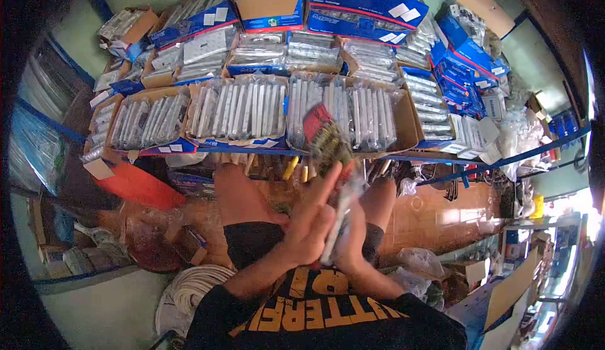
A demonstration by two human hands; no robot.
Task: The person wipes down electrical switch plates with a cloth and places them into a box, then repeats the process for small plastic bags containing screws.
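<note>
In the head view, my right hand (354, 233) is closed around a thin white plate in clear plastic (339, 221), held on edge and tilted in front of my lap. My left hand (310, 227) is right beside it, index finger stretched upward and the other fingers curled. Past the left fingertips extends a cloth-like thing, red and olive (326, 137), smeared by motion. The left hand seems to grip it, though the contact is partly hidden. Just behind stands an open carton of plastic-wrapped white plates (406, 120), partly covered by the cloth-like thing.
Blue-edged shelving (252, 151) crosses in front of my knees, bearing rows of open cartons with wrapped plates (239, 107). Blue boxes (365, 0) are stacked behind. A red panel (138, 183) hangs at left. A coil of white cable (195, 290) and plastic bags (419, 265) lie near me.
</note>
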